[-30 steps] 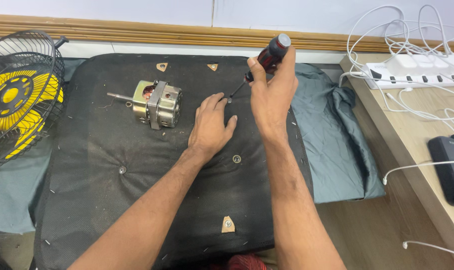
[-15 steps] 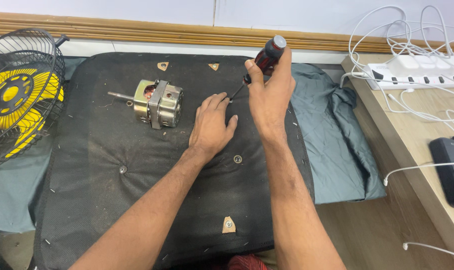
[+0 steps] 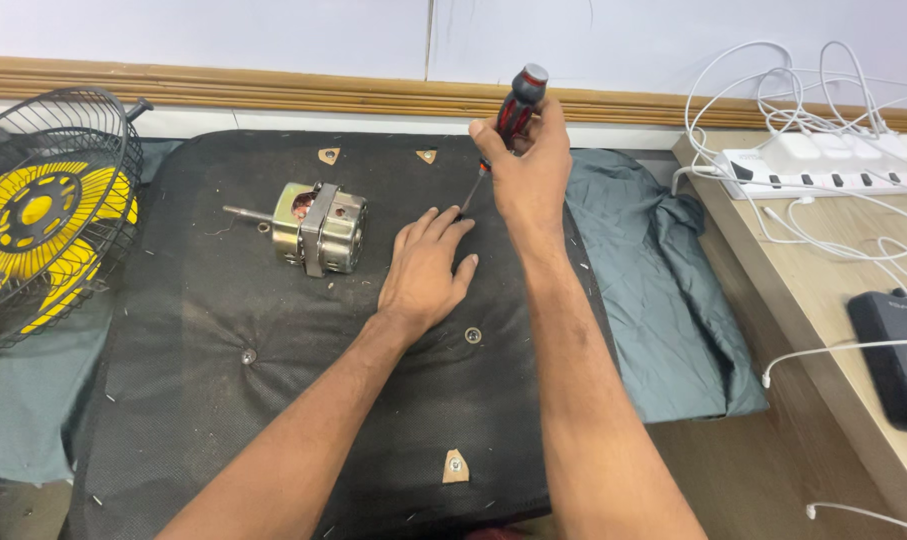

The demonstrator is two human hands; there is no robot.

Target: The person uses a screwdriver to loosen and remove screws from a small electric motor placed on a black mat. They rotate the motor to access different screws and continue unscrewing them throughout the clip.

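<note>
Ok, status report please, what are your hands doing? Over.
Right hand grips screwdriver, tip down on black mat. Left hand flat beside tip. Motor lies apart, untouched.

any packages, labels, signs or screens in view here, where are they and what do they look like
No packages or signs show.
dark device: flat, dark grey, rounded rectangle lying on the wooden shelf at the far right, white cable beside it; whether its top is a screen cannot be told.
power strip: long and white, at the shelf's back; any label is too small to tell.

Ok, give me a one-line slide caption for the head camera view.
Right hand grips a screwdriver tip-down beside the left hand flat on a black mat, fan motor nearby.
</note>
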